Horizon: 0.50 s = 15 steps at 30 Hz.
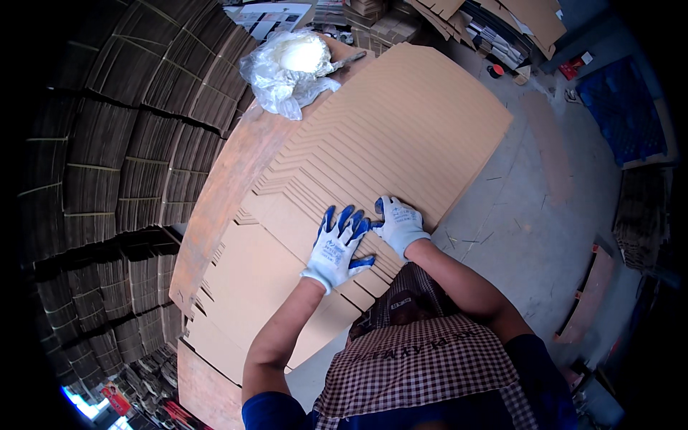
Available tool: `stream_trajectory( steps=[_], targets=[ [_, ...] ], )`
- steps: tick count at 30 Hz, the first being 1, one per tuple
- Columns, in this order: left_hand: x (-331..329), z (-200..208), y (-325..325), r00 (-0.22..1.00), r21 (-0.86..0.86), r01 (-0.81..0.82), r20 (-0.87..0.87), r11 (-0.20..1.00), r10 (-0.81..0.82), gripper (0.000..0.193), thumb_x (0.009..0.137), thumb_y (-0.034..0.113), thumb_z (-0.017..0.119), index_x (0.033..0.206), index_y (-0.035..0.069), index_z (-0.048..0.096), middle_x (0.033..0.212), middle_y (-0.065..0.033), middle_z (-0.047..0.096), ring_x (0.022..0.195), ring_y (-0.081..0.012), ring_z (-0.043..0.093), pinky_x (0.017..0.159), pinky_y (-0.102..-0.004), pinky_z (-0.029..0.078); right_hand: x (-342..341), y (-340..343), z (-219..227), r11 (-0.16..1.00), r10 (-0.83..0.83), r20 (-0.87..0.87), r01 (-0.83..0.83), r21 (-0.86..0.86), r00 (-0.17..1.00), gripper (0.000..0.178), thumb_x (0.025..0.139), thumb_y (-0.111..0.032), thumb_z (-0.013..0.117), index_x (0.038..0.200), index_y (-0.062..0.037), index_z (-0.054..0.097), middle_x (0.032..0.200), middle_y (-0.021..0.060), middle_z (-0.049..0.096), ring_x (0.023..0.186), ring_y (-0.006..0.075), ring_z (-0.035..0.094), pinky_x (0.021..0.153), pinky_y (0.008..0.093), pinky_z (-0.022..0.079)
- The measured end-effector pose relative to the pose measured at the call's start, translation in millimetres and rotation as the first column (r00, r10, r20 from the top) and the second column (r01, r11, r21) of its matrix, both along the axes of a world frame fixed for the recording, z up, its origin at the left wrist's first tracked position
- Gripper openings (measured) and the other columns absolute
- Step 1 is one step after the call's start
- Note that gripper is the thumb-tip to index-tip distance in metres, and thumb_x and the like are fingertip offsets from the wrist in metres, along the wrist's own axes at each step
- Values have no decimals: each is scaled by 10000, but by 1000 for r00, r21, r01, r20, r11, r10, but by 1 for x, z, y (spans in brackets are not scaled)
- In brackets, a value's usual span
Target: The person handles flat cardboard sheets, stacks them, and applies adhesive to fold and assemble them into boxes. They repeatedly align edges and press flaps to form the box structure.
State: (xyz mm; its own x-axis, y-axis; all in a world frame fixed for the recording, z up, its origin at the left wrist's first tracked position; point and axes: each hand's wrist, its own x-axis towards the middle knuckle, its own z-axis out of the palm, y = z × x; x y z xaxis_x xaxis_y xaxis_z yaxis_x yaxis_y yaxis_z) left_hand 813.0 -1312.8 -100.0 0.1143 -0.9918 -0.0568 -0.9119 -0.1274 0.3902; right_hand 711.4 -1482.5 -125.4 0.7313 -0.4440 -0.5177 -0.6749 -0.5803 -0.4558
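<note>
Fanned brown cardboard sheets (423, 107) overlap in a long row, their slotted edges stepping toward me. My left hand (335, 251), in a white glove with blue-coated fingers, lies on the sheets with fingers spread. Just right of it is my right hand (401, 222), gloved alike, its fingers bent together against the fanned sheets. Whether a sheet edge is between those fingers is hidden. Under and left of my left hand, flatter cardboard sheets (265, 287) with cut slots lie on the wooden table (208, 208).
Strapped stacks of cardboard (100, 165) rise along the left. A crumpled plastic bag with a white mass (301, 57) sits at the table's far end. A blue pallet (622, 111) stands at the right, past the grey floor (523, 222). More cardboard (516, 21) is piled at the back.
</note>
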Motion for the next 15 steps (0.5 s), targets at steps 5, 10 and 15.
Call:
stream_trajectory(
  steps=[5,10,15],
  targets=[
    [6,-3,4,999,-2,20,-24,1000,-20,749,820,507,675,1386,42,513,1487,-150,452,1437,-348,334,1211,-585,157,0,0,-3,1000,-9,11,9,-6,1000,458,822,-341,761,1149,-114,534,1151,157,614,1039,333,652,879,438,520],
    [33,-8,4,999,-98,-35,33,995,39,633,849,352,678,1394,72,521,1490,-146,455,1440,-352,331,1206,-581,172,-3,-2,-3,1000,-17,42,17,-6,999,414,840,-337,732,1139,-116,551,1152,166,625,1022,343,647,865,457,516],
    [42,-11,-2,989,-87,-96,101,992,104,588,860,316,671,1402,136,532,1493,-120,458,1433,-333,345,1206,-571,179,-32,3,-6,996,-85,220,91,-16,972,317,876,-322,662,1108,-124,577,1059,157,659,984,357,648,851,462,515]
  ],
)
